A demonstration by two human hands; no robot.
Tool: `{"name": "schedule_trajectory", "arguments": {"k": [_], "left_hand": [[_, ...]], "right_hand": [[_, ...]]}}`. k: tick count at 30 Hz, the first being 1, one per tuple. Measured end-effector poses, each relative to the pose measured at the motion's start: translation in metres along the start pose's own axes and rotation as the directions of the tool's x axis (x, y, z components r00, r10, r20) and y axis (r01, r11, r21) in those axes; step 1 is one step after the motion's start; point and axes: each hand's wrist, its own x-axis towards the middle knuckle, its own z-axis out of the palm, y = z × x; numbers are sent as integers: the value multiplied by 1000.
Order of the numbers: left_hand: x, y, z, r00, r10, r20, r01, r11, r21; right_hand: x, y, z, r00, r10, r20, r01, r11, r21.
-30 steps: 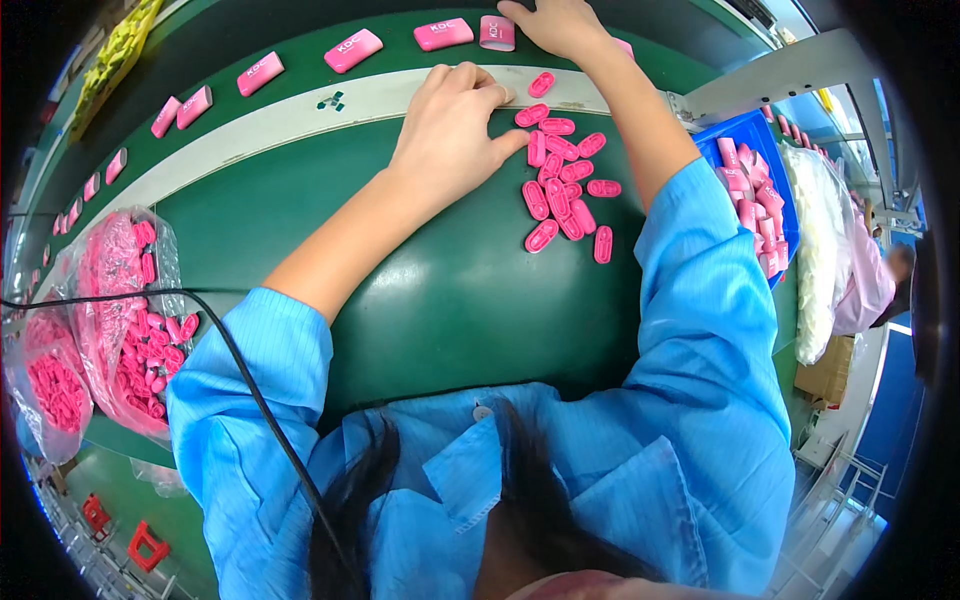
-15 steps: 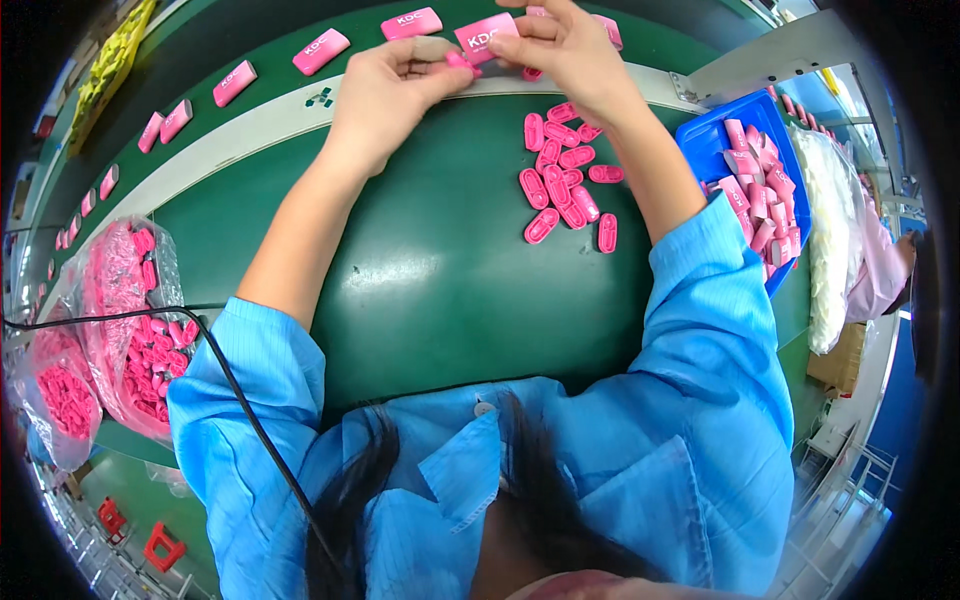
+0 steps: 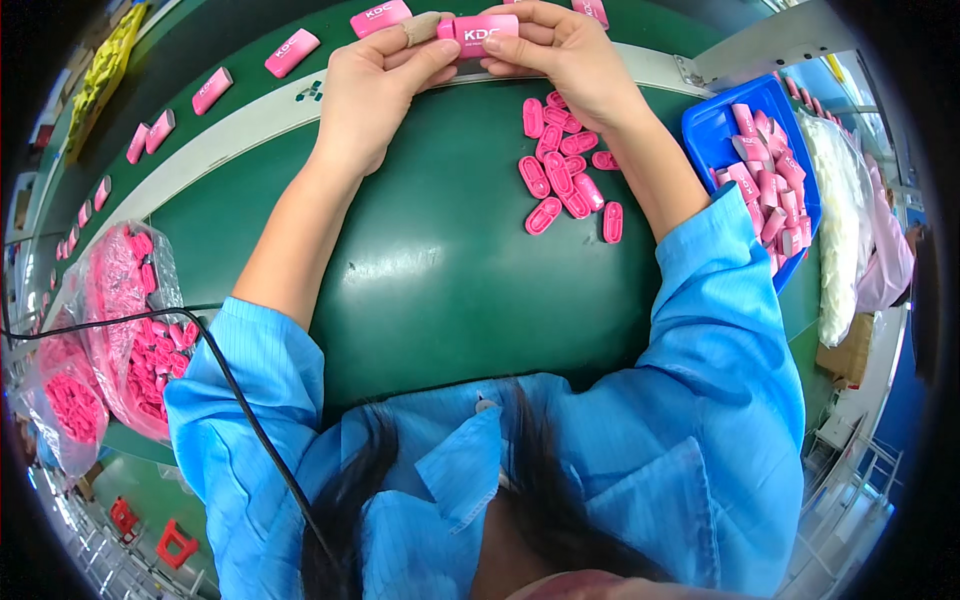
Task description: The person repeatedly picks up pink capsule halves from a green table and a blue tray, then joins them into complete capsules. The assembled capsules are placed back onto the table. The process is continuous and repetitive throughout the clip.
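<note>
Pink case [image 3: 487,30]: smooth plastic with a slight sheen, held in my fingers [image 3: 425,55].
Loose pink caps [image 3: 562,170]: moulded plastic, glossy.
Desk [image 3: 440,280]: dark green mat, matt and even.
Blue tray [image 3: 712,135]: hard plastic, smooth.
Bags [image 3: 120,300]: thin clear film, crinkled and shiny.
My sleeves [image 3: 720,330]: light blue woven cloth, matt.
Cable [image 3: 225,375]: black, smooth rubbery jacket.
Fingertip wrap [image 3: 421,26]: beige, cloth-like tape.
</note>
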Motion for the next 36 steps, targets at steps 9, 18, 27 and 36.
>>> {"name": "schedule_trajectory", "arguments": {"k": [9,18,27,36], "left_hand": [[-12,11,9,975,222,-27,-186,872,452],[-9,5,11,950,312,-10,-215,679,702],[3,-4,8,856,470,214,-445,461,768],[30,-24,57,843,464,272,-432,283,856]], "right_hand": [[-8,-8,13,990,-138,10,138,980,-141],[29,1,14,983,-184,8,178,937,-300],[99,-10,-5,949,-313,-26,163,564,-810],[81,-7,-30,936,-328,125,188,166,-968]]}}
